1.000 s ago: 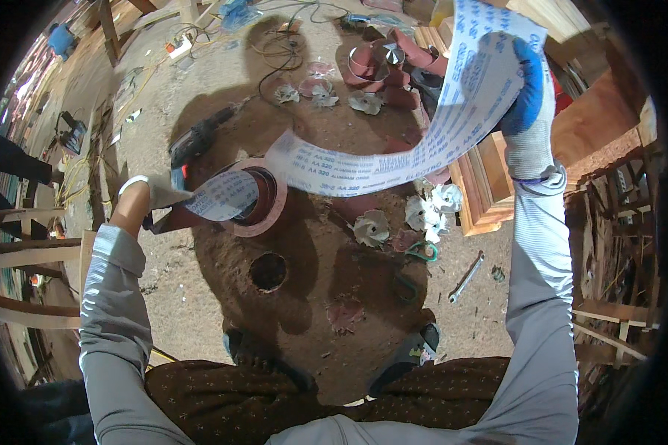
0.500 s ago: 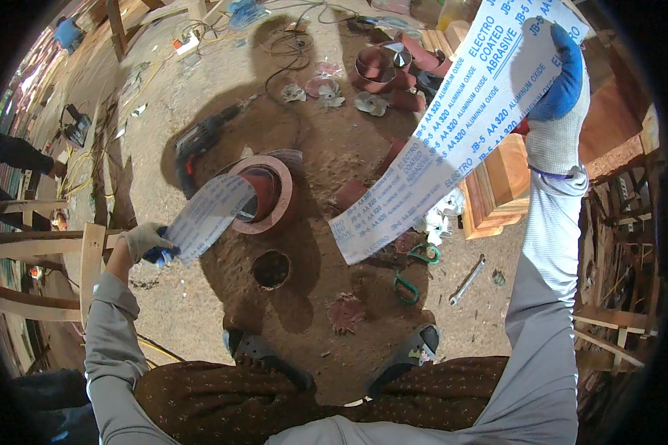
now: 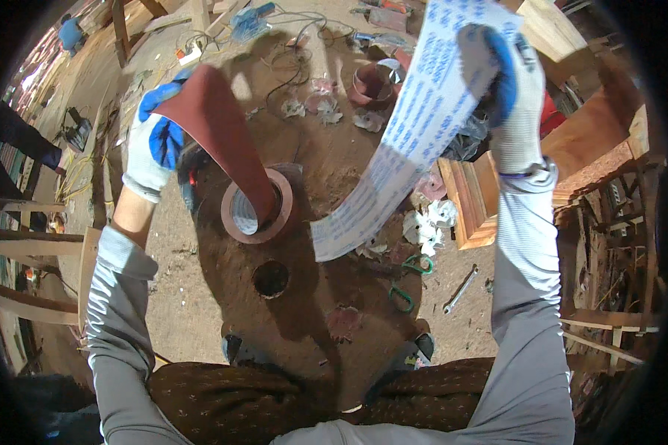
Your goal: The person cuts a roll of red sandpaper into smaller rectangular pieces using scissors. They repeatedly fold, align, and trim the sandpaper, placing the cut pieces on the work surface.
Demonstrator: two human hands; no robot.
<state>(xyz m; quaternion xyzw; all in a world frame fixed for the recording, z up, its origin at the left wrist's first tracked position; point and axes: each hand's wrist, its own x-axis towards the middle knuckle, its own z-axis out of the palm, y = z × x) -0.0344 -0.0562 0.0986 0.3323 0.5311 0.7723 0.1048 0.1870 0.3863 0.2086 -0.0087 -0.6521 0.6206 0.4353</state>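
Note:
My left hand [image 3: 154, 144], in a white glove with blue fingers, grips the free end of a reddish-brown sandpaper strip [image 3: 226, 122]. That strip curves down into the sandpaper roll [image 3: 283, 222], which rests on the dusty ground with its coiled edge up. On the other side, my gloved right hand [image 3: 518, 111] is closed on the upper part of a separate long sandpaper strip [image 3: 412, 141]. Its pale, blue-printed back faces me, and its lower end hangs right of the roll, apart from it. The right hand's fingertips are partly hidden.
Nearer than the roll is a round dark opening [image 3: 272, 279]. A wrench [image 3: 462, 289], green hook-like pieces [image 3: 402, 298] and crumpled white scraps [image 3: 427, 226] lie at right, beside a wooden frame [image 3: 471, 200]. Cables [image 3: 293, 55] cross the far ground. A power tool [image 3: 188, 185] is partly hidden behind my left hand.
My left hand has risen and moved away from me, lifting the roll's end so its red-brown face shows. My right hand has shifted left with its strip.

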